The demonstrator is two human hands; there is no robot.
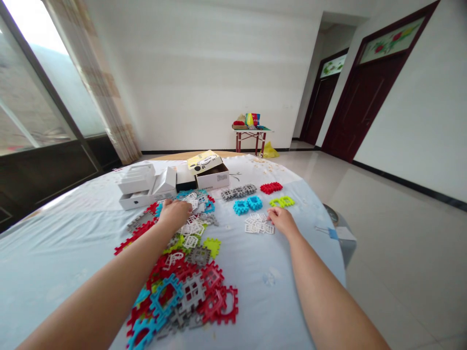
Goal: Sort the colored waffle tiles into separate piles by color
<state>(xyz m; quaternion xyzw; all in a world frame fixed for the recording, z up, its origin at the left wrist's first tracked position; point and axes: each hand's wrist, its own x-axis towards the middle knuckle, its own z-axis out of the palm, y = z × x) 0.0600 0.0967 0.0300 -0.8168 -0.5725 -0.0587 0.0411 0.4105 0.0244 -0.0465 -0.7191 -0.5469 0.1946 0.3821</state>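
Right-hand fingers [273, 213] loosely curved, touching white plastic lattice tiles [258, 223]; left-hand fingers [185, 208] on mixed tile pile [193, 228], grip hidden.

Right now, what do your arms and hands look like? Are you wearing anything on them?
They are bare. My left arm and right arm show no sleeves, cables or markings, and my left hand and right hand have no gloves. I can't see a watch or bracelet on either wrist. Any rings would be too small to tell.
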